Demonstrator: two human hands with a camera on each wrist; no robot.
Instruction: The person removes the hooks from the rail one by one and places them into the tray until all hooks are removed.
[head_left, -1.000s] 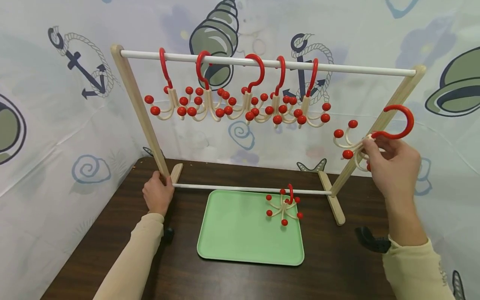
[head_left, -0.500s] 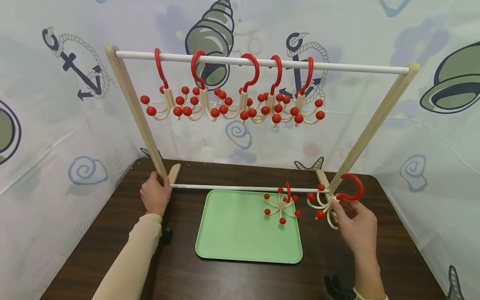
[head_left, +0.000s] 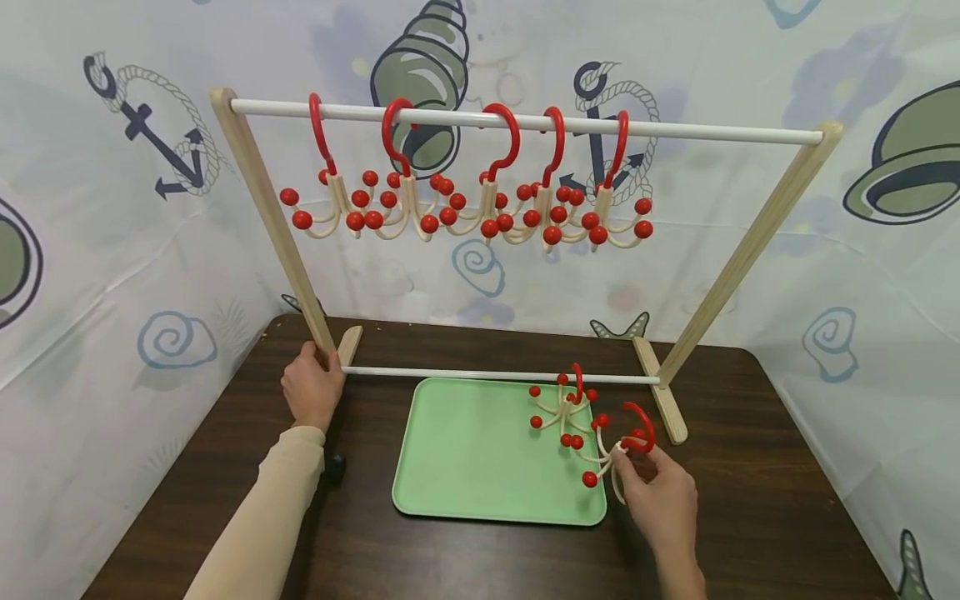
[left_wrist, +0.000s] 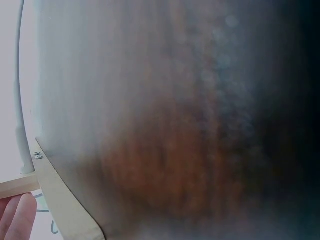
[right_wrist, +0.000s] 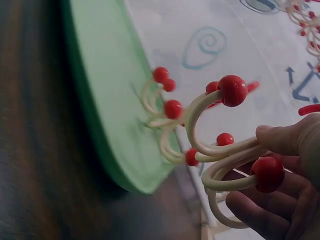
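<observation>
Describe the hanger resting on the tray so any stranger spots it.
Before the wooden rack lies a green tray. In its far right corner rests a red-hooked hanger. It's the only hanger neither hanging nor in the right hand.

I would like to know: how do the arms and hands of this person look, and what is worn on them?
The left sleeve is long and plain cream, reaching the wrist, with a small black object beside its cuff. The left hand and right hand are bare: no glove or ring is visible. No right sleeve is in view.
</observation>
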